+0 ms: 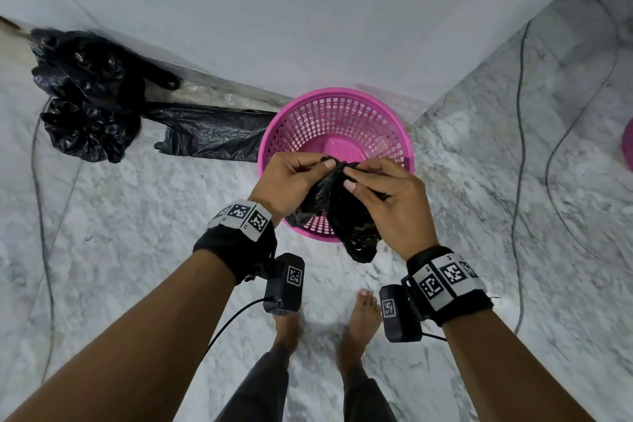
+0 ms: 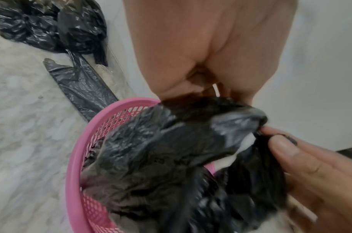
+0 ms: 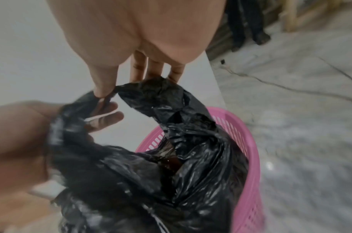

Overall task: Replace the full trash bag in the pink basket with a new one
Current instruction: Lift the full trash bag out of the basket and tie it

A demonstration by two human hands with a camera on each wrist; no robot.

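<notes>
The pink basket [image 1: 337,120] stands on the floor against the wall, with nothing inside it in the head view. Above its near rim both hands hold a crumpled new black bag [image 1: 346,216]. My left hand [image 1: 294,178] pinches one side of the bag's top edge and my right hand [image 1: 383,195] pinches the other, close together. The bag hangs down over the basket's near rim [image 2: 75,157]. In the right wrist view the black bag [image 3: 171,157] shows a small gap at its mouth. The full tied bag [image 1: 85,92] lies on the floor at the far left by the wall.
A flat black bag [image 1: 212,134] lies on the floor between the full bag and the basket. Thin cables [image 1: 520,147] trail across the marble floor on both sides. My bare feet [image 1: 363,319] stand just behind the basket. A pink object [image 1: 628,144] shows at the right edge.
</notes>
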